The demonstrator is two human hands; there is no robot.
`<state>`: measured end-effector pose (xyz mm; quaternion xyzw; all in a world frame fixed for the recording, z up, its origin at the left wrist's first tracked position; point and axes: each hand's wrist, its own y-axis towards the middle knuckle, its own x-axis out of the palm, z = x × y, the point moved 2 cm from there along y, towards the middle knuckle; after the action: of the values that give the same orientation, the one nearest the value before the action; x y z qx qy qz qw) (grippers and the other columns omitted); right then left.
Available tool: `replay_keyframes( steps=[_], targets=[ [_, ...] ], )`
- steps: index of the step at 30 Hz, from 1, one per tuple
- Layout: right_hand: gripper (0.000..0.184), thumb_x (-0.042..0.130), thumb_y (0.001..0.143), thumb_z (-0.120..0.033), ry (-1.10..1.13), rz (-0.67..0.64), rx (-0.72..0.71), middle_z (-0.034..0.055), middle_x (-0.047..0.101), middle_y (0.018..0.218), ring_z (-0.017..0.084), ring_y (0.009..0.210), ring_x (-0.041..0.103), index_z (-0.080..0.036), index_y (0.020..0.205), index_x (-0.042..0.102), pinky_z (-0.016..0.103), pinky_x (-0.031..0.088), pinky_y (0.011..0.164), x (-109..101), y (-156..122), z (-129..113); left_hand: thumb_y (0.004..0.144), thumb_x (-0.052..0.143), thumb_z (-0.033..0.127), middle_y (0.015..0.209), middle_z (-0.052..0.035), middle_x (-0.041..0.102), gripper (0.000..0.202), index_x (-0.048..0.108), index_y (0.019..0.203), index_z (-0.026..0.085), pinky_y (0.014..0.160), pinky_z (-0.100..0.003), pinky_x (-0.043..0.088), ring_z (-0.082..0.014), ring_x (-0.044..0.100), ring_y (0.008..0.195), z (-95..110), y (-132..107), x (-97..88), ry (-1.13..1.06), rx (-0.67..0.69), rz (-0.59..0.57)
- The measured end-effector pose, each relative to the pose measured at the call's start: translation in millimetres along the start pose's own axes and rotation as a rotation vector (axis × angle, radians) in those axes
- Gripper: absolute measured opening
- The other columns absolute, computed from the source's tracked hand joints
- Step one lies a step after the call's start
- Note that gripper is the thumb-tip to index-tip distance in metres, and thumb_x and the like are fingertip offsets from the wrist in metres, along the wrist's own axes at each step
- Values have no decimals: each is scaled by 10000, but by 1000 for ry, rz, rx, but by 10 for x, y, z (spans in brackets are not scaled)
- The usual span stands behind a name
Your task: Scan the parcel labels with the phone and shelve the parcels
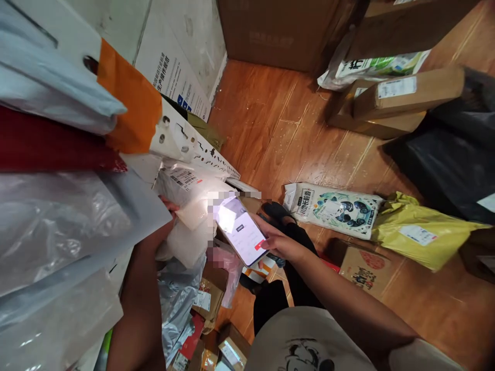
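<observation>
My right hand (279, 244) is closed around a smartphone (242, 232), its thumb near a red button on the lit screen. Light from the phone falls on a white plastic parcel (193, 193) with a barcode label. At that parcel's left edge, my left hand (168, 205) is closed on the plastic. Most of this hand is hidden behind a pale plastic bag (77, 226) in the foreground. The phone is held over the parcel's right side, in front of it.
A perforated white shelf upright (201, 144) runs beside the parcels. Grey bags (181, 293) and cardboard boxes (211, 293) lie below. On the wooden floor are a panda-printed bag (336, 208), a yellow parcel (425, 232), stacked boxes (425, 95) and a black bag (441, 154).
</observation>
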<state>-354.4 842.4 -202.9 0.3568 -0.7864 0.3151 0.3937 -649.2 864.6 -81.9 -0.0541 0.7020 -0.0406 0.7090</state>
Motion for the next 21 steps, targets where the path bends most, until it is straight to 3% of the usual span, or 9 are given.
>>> replay_keyframes(
  steps=[3,6,9,11,13,15,17,19,21],
  targets=[
    [785,680,643,-212,-33,-27,44,35,707,1074,242,875,658,-237,1401,481,348,562,696,92,105,-120,769,489,159,835,-54,627,191,665,712,203,818,-333,505,-211,619,834,-7,-36,53,-57,26,71],
    [867,675,664,-223,-14,-41,63,31,718,1035,222,743,677,-256,1475,369,336,568,600,145,130,-170,782,495,151,907,-78,624,174,664,790,192,845,-380,499,-239,610,868,95,6,25,34,-30,26],
    [941,653,653,-236,28,-23,25,66,712,1123,239,713,711,-277,1510,266,275,529,453,108,59,-154,781,497,99,1154,-164,620,336,667,1068,135,978,-460,456,-303,585,1075,438,155,7,187,-5,-126],
    [954,630,661,-248,44,23,-11,86,711,1137,283,753,738,-282,1519,213,267,523,410,60,-33,-138,779,481,46,1357,-221,530,547,558,1319,98,1061,-517,395,-335,500,1253,737,303,64,245,30,-308],
    [939,622,666,-257,52,90,-44,96,719,1109,322,798,748,-276,1509,210,278,537,399,20,-151,-132,783,487,28,1410,-251,487,680,441,1454,123,1029,-600,393,-377,459,1298,979,443,152,265,-10,-479],
    [907,633,664,-264,58,148,-66,106,723,1085,345,829,747,-269,1484,248,291,550,395,-5,-280,-133,777,533,43,1352,-237,540,702,469,1453,221,932,-674,416,-427,486,1249,1115,525,221,266,-53,-557],
    [864,644,666,-272,61,186,-80,111,724,1070,356,848,745,-268,1457,297,290,553,390,-18,-404,-130,758,588,60,1302,-168,592,637,583,1343,311,931,-702,393,-423,501,1231,1165,525,240,246,7,-544],
    [840,643,669,-275,54,206,-104,103,719,1062,356,854,746,-279,1443,317,288,554,384,-18,-510,-119,774,597,72,1228,-104,640,470,682,1183,288,1011,-608,389,-341,529,1215,1167,449,202,217,108,-500],
    [817,627,674,-279,49,223,-133,95,710,1080,346,852,746,-291,1434,328,285,552,379,-4,-596,-102,851,514,70,1122,-92,668,312,711,1061,193,1002,-432,432,-243,573,1140,1161,343,108,200,171,-409]
  ],
)
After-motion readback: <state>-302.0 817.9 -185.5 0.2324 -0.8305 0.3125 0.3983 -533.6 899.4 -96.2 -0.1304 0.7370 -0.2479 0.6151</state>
